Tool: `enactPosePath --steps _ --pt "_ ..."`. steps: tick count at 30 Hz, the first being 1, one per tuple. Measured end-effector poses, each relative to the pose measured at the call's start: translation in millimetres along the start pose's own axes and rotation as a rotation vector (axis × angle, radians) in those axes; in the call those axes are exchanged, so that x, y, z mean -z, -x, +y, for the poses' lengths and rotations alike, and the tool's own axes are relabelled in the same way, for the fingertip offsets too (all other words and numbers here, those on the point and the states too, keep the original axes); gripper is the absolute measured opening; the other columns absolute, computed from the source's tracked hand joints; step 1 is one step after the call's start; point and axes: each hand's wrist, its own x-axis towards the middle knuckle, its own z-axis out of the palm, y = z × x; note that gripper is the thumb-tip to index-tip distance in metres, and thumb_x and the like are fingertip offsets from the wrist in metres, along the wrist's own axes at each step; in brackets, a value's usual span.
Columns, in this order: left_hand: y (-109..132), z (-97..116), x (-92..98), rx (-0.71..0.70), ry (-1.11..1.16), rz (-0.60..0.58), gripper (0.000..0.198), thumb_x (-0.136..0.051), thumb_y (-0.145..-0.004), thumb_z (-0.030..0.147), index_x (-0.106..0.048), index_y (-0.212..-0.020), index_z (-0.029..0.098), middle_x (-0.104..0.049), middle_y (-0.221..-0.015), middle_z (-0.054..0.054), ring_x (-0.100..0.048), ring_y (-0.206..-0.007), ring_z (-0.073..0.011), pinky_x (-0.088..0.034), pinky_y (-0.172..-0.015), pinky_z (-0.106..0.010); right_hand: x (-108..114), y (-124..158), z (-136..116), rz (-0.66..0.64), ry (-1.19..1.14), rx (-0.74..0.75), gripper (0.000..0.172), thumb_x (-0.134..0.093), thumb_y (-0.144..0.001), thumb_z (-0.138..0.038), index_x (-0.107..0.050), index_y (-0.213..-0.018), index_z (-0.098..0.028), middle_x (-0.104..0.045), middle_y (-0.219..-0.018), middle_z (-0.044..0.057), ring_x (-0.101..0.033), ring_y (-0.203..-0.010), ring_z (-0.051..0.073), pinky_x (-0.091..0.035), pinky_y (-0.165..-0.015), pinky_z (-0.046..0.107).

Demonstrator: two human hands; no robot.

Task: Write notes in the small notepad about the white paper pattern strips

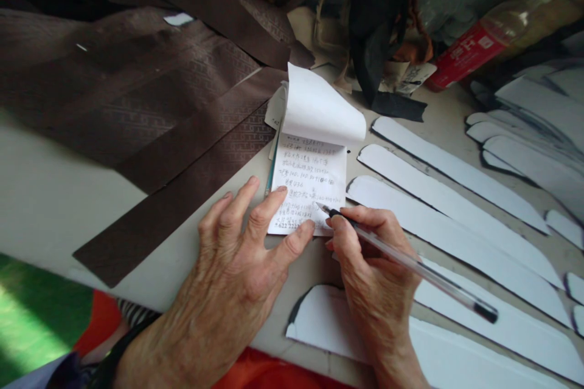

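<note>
A small notepad (310, 161) covered with handwriting lies on the table, its top sheet (322, 103) curled back over the upper edge. My left hand (241, 261) rests with fingers spread, the index finger and thumb on the pad's lower left part and the other fingers beside it on the table. In my right hand (376, 273) a clear-barrelled pen (413, 264) with a black grip and end is pinched. Its tip touches or hovers just over the written lines; I cannot tell which.
Long white pieces with dark edges (456, 176) lie to the right, with more stacked behind. Brown patterned strips (182, 194) spread across the left. A bottle with a red label (483, 42) and a black strap-like piece (378, 42) are at the back. The table's front edge runs below my hands.
</note>
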Motion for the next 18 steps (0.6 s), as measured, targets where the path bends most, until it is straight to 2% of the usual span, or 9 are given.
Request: enactPosePath --steps 18 --pt "-1.4 -0.3 1.7 -0.018 -0.017 -0.022 0.046 -0.065 -0.081 0.016 -0.059 -0.123 0.033 -0.051 -0.136 -0.011 -0.037 -0.133 -0.0394 -0.037 -0.101 -0.059 4.4 -0.8 -7.1 -0.031 -0.014 0.053 0.005 -0.061 -0.079 -0.017 -0.059 -0.081 -0.021 -0.064 -0.066 -0.005 -0.062 -0.048 0.010 -0.048 -0.046 0.020"
